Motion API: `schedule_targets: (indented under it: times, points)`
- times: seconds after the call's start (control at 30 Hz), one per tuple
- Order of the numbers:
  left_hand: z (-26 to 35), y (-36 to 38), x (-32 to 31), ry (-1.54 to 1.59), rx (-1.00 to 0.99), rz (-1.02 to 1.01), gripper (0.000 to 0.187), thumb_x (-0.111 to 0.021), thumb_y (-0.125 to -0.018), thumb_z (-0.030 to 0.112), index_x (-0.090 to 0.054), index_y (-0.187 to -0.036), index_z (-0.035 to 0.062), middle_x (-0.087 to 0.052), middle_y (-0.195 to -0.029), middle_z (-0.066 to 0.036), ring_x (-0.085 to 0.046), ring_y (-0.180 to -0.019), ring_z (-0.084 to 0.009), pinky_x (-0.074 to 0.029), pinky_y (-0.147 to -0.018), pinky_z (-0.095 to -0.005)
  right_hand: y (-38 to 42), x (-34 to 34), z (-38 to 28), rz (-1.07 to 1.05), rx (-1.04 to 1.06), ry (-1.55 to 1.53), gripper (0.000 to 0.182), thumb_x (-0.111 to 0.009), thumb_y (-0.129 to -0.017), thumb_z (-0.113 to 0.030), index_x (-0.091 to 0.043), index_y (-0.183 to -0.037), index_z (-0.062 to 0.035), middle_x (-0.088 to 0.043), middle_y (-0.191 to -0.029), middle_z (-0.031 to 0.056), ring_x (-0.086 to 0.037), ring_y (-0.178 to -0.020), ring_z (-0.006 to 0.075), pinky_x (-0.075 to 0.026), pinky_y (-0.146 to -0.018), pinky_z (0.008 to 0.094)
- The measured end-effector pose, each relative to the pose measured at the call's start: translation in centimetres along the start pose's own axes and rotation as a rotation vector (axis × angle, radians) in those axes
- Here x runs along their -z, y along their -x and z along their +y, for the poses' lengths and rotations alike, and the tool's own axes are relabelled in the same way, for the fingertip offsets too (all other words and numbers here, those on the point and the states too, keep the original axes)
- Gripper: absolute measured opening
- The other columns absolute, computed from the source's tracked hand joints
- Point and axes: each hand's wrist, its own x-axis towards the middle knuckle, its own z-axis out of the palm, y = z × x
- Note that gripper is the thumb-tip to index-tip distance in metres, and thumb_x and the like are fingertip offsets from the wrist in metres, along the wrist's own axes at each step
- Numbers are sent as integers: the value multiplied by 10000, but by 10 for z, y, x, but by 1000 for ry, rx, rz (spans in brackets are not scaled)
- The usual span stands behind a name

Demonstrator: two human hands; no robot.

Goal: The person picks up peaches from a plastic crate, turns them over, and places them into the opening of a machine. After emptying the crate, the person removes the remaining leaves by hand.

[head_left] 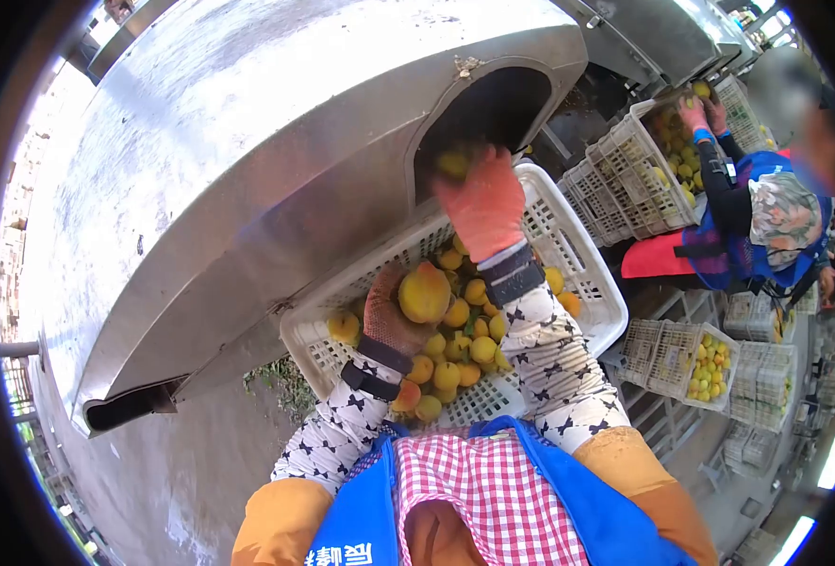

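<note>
My left hand (394, 311), in a brownish glove, is closed on a large yellow-orange fruit (425, 292) above the white plastic crate (592, 297). Many yellow and orange fruits (446, 375) lie in that crate. Gloved in orange-pink, my right hand (483, 200) is at the dark opening (493, 118) of the metal machine. A blurred yellow-green fruit (453, 165) shows at its fingertips; motion blur hides whether the fingers grip it.
The big metal machine (342, 179) fills the left and top. At the right, a co-worker in a blue vest (785, 222) handles fruit at another crate (625, 179). Farther right stand stacked crates (667, 363), some with fruit. Leaves (285, 389) lie on the floor.
</note>
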Motion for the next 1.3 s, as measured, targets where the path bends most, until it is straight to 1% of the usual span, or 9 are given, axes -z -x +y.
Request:
schedule_targets:
  times: [0.17, 0.23, 0.3, 0.37, 0.6, 0.8, 1.07, 1.13, 1.3]
  points:
    - [7, 2, 13, 103, 14, -157, 305, -530, -912, 157, -526, -1209, 89, -581, -1238, -120, -535, -1183, -274, -406, -1048, -463, -35, -1, -2, 80, 30, 35, 723, -773, -720, -396, -500, -1265, -6, -587, -1114, 186, -647, -892, 344, -543, -748, 407]
    - [10, 7, 9, 134, 13, -212, 317, -540, -915, 173, -523, -1218, 84, -578, -1245, -120, -533, -1186, -272, -400, -1057, -442, -10, 59, -12, -103, 49, -826, 734, -782, -719, -334, -486, -1308, -13, -570, -1191, 178, -645, -931, 310, -540, -780, 372]
    - [8, 9, 4, 164, 20, -264, 330, -551, -918, 189, -519, -1227, 79, -576, -1252, -119, -532, -1189, -270, -395, -1065, -421, 20, 85, 3, -380, 314, -636, 744, -786, -721, -280, -473, -1350, -36, -555, -1242, 177, -609, -1040, 298, -504, -870, 365]
    - [5, 8, -1, -1008, -426, -321, 363, -580, -921, 238, -515, -1234, 64, -580, -1244, -114, -533, -1189, -244, -423, -1040, -377, 48, 85, 7, -452, 548, -485, 782, -804, -686, -291, -483, -1365, -74, -535, -1263, 182, -563, -1119, 344, -453, -953, 408]
    - [11, 19, -31, -604, -57, -368, 468, -465, -984, 403, -448, -1318, 75, -561, -1274, -109, -559, -1164, -240, -488, -947, -376, 64, 107, 10, -727, 312, -334, 827, -808, -622, -264, -486, -1365, -96, -553, -1164, 202, -558, -1075, 398, -474, -910, 427]
    - [11, -2, -36, -738, -9, -455, 564, -543, -897, 574, -551, -1188, 91, -639, -995, -57, -648, -879, -210, -528, -752, -342, 45, 76, 10, -95, 241, -321, 820, -829, -622, -365, -502, -1291, -23, -550, -1121, 235, -593, -982, 398, -502, -844, 420]
    - [-25, -88, 129, -949, 165, 372, 441, -612, -857, 470, -602, -1124, 119, -630, -907, -79, -618, -834, -210, -476, -697, -365, -8, -27, 9, 211, 61, 165, 771, -826, -608, -398, -533, -1182, 25, -591, -1074, 266, -596, -992, 384, -537, -791, 396]
    - [-31, -92, 152, -1946, -574, 392, 474, -655, -793, 452, -594, -1130, 124, -623, -991, -126, -606, -976, -317, -491, -816, -446, -29, -16, -7, 119, -120, 63, 605, -805, -706, -301, -570, -1154, 31, -632, -1038, 223, -638, -954, 302, -541, -765, 347]
    - [-26, -113, 145, -2409, -365, -25, 616, -677, -752, 492, -563, -1234, 126, -529, -1218, -167, -517, -1153, -347, -445, -949, -451, 3, 50, 36, -12, -87, -885, 339, -713, -835, -120, -611, -1123, 26, -667, -1002, 117, -622, -869, 140, -511, -733, 253]
